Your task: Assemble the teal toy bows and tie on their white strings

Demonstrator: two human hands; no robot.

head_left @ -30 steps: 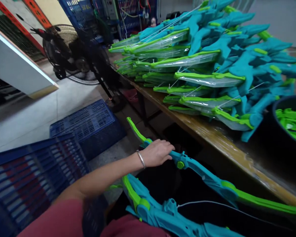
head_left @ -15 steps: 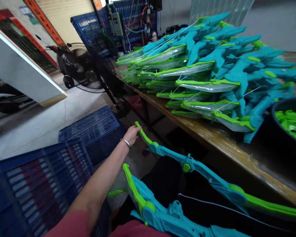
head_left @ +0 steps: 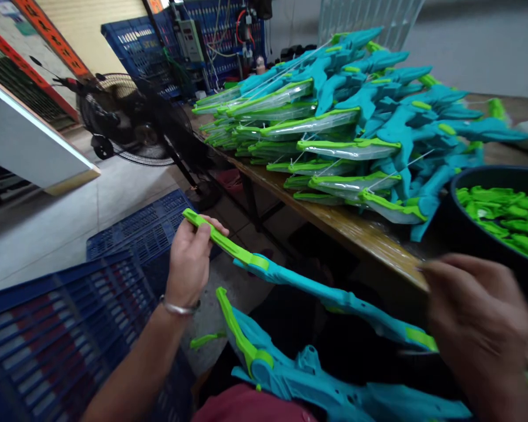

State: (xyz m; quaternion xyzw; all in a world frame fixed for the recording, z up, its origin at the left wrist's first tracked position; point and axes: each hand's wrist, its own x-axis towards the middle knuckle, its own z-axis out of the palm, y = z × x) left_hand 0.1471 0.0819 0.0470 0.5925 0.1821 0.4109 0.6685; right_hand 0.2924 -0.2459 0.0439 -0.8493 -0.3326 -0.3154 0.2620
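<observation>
- Here, the left hand (head_left: 189, 258) pinches a bow (head_left: 308, 284) by its green end, thumb on top, fingers wrapped round the far side; the tip pokes out past the grip.
- This bow is held off the surface (head_left: 365, 240), slanting along below its near edge, blue in the middle.
- The right hand (head_left: 479, 316) is blurred, in front of the surface's near edge and beside the bow's right end; its fingers are curled, but whether they pinch anything I cannot tell.
- A metal bangle (head_left: 180, 306) circles the left wrist.
- Nearer the body lies a second bow (head_left: 299, 384), blue with a green end, apart from the left hand.
- On the surface, many blue and green bows (head_left: 356, 117) lie heaped, their green ends reaching toward the near edge, with white strings among them.
- To the right of the heap, near that edge, a dark tub (head_left: 470, 240) holds green parts (head_left: 506, 214).
</observation>
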